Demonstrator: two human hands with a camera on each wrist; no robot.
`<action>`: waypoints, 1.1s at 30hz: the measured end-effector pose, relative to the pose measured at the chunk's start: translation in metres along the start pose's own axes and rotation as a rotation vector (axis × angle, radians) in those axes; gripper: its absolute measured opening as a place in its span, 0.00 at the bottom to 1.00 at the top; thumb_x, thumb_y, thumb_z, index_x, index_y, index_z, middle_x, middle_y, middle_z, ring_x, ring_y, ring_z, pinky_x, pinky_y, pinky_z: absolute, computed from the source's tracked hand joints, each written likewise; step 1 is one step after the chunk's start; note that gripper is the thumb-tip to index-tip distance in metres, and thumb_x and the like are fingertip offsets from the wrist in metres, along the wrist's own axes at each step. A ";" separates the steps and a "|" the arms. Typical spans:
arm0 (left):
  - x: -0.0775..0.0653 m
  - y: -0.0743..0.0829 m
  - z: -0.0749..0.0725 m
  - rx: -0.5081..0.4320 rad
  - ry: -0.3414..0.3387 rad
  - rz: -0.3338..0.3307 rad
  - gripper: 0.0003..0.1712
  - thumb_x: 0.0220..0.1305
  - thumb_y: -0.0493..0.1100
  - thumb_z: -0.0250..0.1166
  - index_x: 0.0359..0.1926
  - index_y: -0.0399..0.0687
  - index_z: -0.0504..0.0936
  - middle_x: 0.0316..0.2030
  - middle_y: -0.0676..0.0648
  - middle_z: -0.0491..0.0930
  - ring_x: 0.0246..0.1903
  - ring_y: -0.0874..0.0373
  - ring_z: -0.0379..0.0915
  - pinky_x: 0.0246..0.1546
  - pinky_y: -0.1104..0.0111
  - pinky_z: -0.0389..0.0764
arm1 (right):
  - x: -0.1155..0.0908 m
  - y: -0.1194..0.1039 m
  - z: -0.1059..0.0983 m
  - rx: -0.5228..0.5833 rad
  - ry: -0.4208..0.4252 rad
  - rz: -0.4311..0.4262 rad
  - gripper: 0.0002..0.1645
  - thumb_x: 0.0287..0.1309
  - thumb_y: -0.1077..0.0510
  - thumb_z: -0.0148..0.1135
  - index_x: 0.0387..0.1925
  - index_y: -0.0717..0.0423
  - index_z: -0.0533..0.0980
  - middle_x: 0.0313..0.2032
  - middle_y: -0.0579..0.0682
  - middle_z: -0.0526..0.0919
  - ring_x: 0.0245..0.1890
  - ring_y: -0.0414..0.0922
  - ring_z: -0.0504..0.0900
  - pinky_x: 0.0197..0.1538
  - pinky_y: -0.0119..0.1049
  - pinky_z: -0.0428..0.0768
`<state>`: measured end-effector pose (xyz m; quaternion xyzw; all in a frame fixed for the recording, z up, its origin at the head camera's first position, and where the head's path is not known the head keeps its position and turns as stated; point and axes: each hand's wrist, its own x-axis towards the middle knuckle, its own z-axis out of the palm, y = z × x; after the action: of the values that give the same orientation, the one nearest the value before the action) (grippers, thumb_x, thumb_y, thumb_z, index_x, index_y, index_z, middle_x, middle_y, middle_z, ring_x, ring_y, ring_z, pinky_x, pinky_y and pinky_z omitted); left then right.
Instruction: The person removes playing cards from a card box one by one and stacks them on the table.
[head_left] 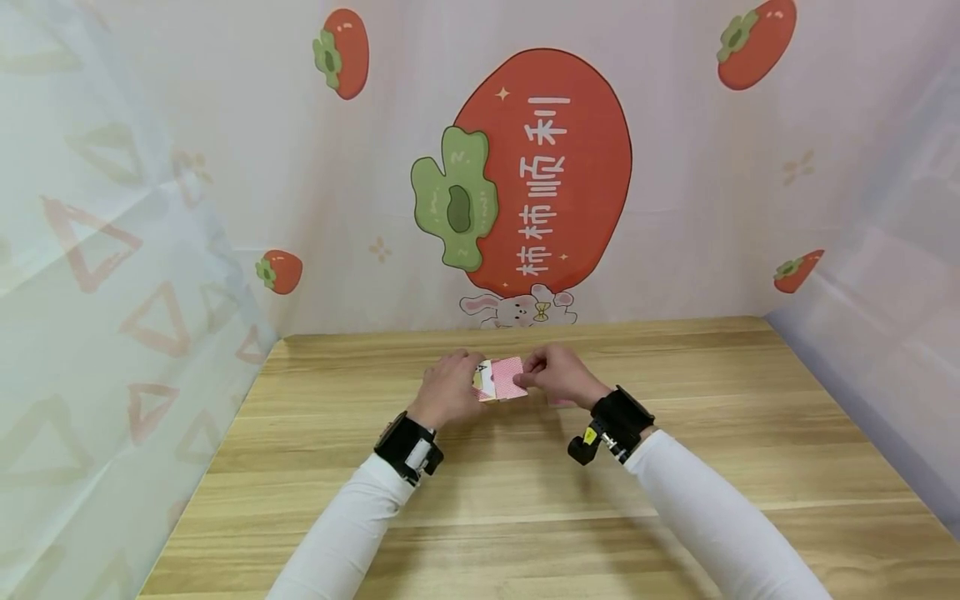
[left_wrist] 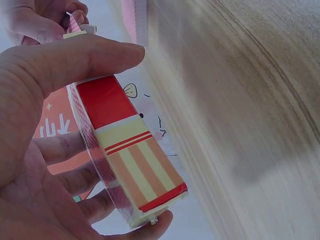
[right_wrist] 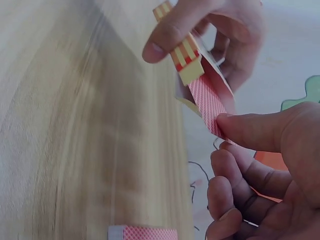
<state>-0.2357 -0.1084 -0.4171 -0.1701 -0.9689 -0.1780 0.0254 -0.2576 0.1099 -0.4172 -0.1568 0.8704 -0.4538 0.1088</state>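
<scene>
My left hand grips a small playing-card box with a red panel and orange-and-cream stripes along its side. Its thumb lies across one narrow side, and the fingers curl round the other. From the box's open end sticks out a pink-patterned playing card; whether more cards lie behind it, I cannot tell. Thumb and fingertips of my right hand pinch the outer end of that card. Below the right hand, a deck of playing cards with pink backs rests on the table, mostly hidden in the head view.
The wooden table stretches out below both hands. Behind it hangs a pale curtain printed with persimmons and a rabbit, and similar cloth closes off both sides. Each wrist wears a black camera strap.
</scene>
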 end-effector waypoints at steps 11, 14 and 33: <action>-0.002 -0.005 0.000 0.003 -0.014 -0.011 0.40 0.44 0.42 0.81 0.61 0.44 0.78 0.51 0.42 0.79 0.51 0.44 0.75 0.47 0.41 0.75 | -0.003 -0.012 -0.002 -0.275 0.076 -0.155 0.23 0.54 0.55 0.77 0.48 0.60 0.80 0.44 0.55 0.81 0.45 0.52 0.78 0.50 0.46 0.77; -0.002 -0.005 0.000 0.000 -0.008 -0.007 0.39 0.44 0.42 0.82 0.60 0.45 0.79 0.50 0.42 0.79 0.50 0.43 0.75 0.46 0.40 0.75 | -0.002 -0.019 0.002 -0.466 0.053 -0.309 0.25 0.50 0.55 0.80 0.49 0.57 0.82 0.49 0.54 0.82 0.52 0.54 0.77 0.56 0.49 0.76; 0.000 0.000 0.000 0.001 -0.013 0.006 0.37 0.45 0.43 0.82 0.58 0.46 0.80 0.48 0.44 0.78 0.50 0.46 0.74 0.47 0.43 0.75 | -0.002 -0.021 0.008 -0.583 -0.073 -0.513 0.17 0.50 0.61 0.79 0.44 0.55 0.86 0.51 0.55 0.81 0.53 0.53 0.78 0.59 0.48 0.76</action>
<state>-0.2361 -0.1080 -0.4173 -0.1741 -0.9686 -0.1763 0.0199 -0.2498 0.0933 -0.4042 -0.4098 0.8909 -0.1940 -0.0262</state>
